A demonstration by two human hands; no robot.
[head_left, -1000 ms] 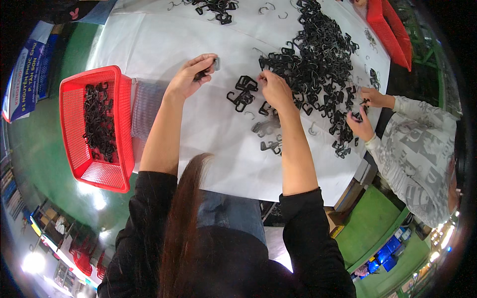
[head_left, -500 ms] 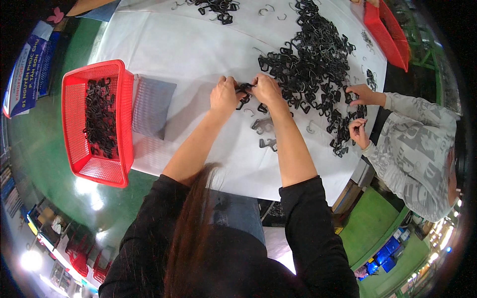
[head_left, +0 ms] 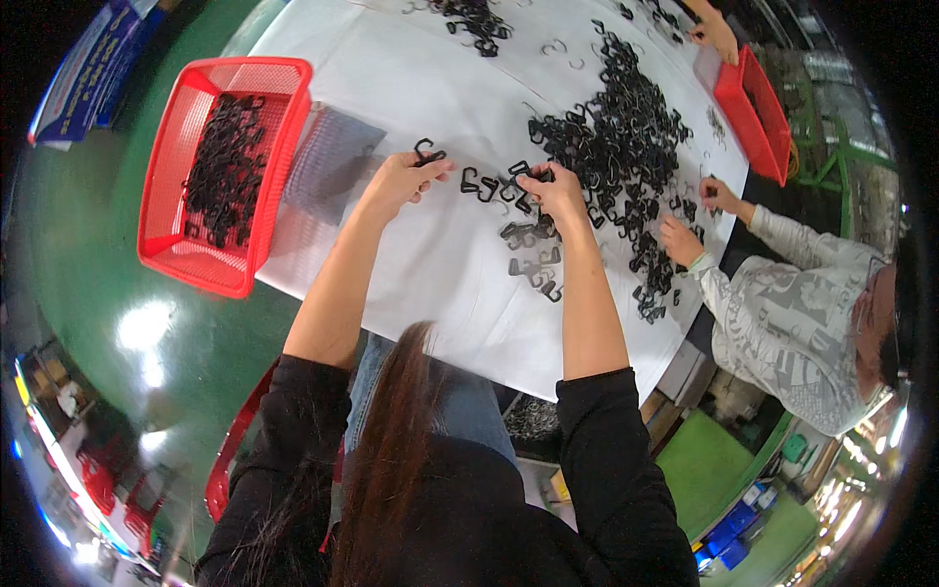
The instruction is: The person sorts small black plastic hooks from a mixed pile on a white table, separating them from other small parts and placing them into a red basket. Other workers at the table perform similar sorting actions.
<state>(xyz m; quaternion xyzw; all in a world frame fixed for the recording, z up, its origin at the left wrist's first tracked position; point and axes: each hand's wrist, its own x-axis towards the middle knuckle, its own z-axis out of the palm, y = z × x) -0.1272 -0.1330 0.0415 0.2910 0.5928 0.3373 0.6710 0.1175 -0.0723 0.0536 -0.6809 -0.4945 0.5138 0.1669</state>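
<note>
Hands sorting black plastic hooks over a white-covered table

White table cover [head_left: 411,254] is carrying a big heap of black hooks [head_left: 616,127] on the far right, while a red basket [head_left: 284,147] at the left edge is holding finished hooks; a co-worker's hand [head_left: 678,240] is picking at the heap's near side. Left hand [head_left: 401,181] is pinching one black hook [head_left: 427,153] between thumb and fingertips, lifted just above the cover and near the basket. Right hand [head_left: 555,191] is closing its fingers on a hook [head_left: 523,174] at the heap's edge, beside a short row of loose hooks [head_left: 533,259]. Working well here probably means keeping each grip at the hook's shank, taking single pieces so none are tangling.
</note>
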